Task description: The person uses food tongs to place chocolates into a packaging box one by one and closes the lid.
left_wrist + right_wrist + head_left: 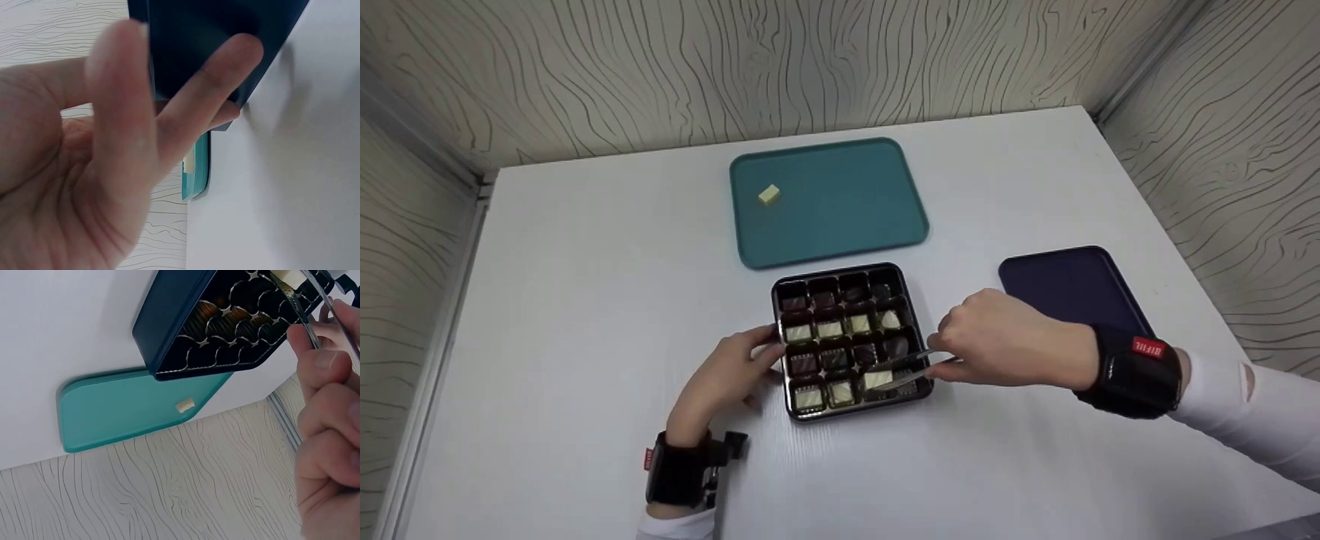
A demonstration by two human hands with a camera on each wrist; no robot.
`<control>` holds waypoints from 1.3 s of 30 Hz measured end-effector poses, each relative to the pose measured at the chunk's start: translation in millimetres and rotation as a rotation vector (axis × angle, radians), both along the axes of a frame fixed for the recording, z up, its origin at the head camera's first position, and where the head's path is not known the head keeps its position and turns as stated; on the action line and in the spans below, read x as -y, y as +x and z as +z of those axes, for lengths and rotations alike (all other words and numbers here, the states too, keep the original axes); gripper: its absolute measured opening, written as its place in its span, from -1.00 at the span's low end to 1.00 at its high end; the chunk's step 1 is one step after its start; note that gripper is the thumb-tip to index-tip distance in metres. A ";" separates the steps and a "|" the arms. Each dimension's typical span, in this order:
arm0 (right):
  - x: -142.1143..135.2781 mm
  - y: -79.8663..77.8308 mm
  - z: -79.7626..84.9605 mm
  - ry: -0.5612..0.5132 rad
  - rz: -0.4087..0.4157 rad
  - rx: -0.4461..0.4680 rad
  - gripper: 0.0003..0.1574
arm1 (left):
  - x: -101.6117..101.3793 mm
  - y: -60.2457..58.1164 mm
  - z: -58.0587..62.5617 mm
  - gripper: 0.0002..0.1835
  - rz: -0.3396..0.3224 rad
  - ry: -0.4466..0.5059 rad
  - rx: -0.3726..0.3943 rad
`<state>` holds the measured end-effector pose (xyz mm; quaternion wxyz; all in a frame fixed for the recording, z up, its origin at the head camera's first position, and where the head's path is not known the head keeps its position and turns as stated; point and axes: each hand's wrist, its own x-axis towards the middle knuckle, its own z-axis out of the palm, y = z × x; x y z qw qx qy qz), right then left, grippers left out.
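A black box [781, 409] divided into several small compartments holds dark and cream chocolates. My right hand [997, 337] pinches metal tweezers [911, 376] from the right side. Between their tips is a cream chocolate [877, 379], over the row nearest me, third compartment from the left; the right wrist view shows this cream chocolate [291, 277] between the tweezer arms [292, 304]. My left hand [731, 367] touches the box's left side. In the left wrist view, its extended fingers [208, 84] lie against the dark outer wall [191, 34].
Behind the box lies a teal tray [840, 217] with one cream block [769, 194] on its left part. A dark purple tray [1065, 285] is on the right, partly hidden by my right hand and wrist. Patterned panels [810, 67] border the white table [585, 262].
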<state>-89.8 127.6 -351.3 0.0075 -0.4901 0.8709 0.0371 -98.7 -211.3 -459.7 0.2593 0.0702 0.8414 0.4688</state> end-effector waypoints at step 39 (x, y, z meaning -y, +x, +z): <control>54.6 1.8 -1.5 0.218 0.087 -0.146 -0.28 | 1.6 0.0 0.3 -0.51 -0.021 -0.012 -0.045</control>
